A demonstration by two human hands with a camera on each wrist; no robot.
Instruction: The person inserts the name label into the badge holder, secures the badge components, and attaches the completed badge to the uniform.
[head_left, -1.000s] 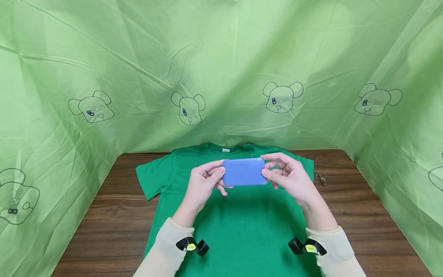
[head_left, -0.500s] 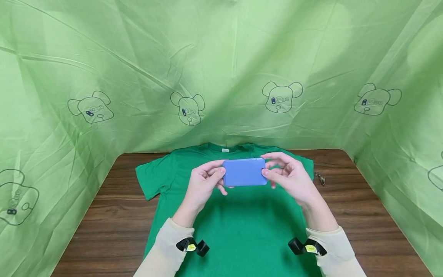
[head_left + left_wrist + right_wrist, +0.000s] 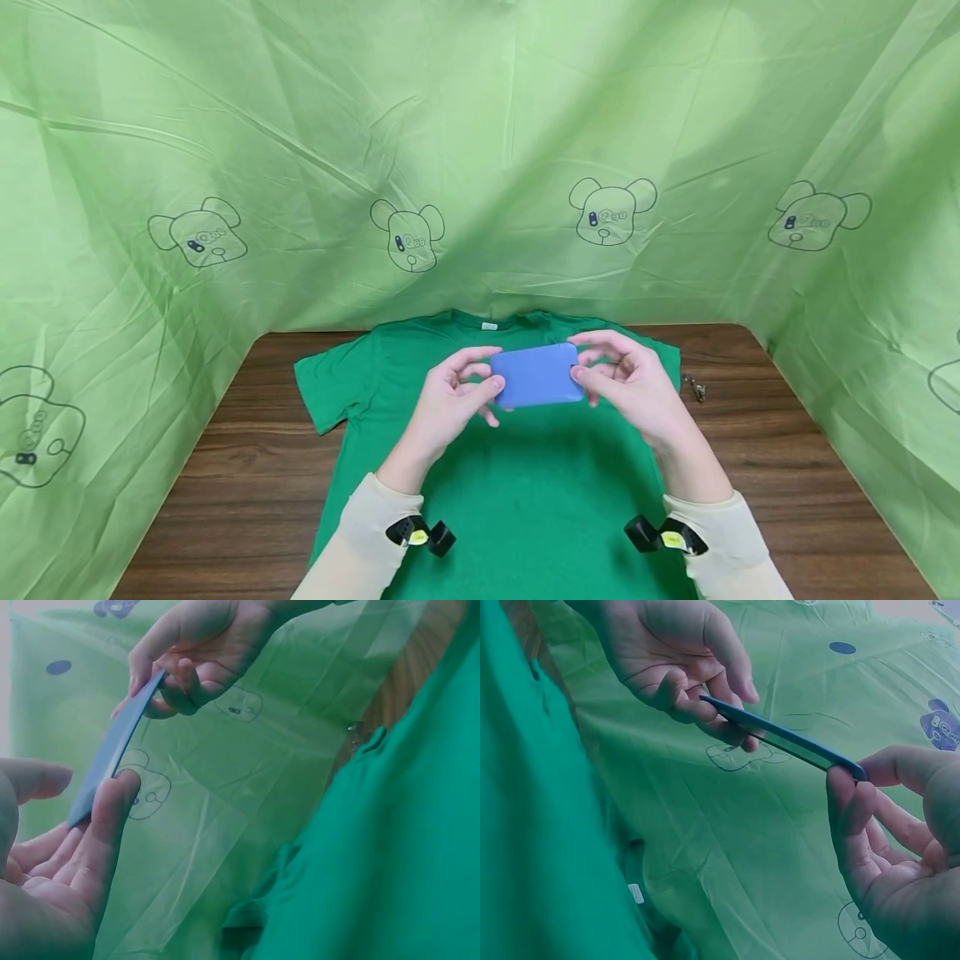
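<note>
Flat blue object [image 3: 536, 377] between 2 hands [image 3: 448, 398] [image 3: 628, 382]

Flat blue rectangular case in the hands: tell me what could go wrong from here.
The right hand pinches one end of the case, but the left hand has its thumb clear, so the case might tip or slip. It is held above the green fabric T-shirt, so a drop could land there and crease it.

Creased pale-green fabric walls [image 3: 480, 100], line-drawn animal heads [image 3: 613, 231], dark brown wood-grain tabletop [image 3: 247, 483]
</note>
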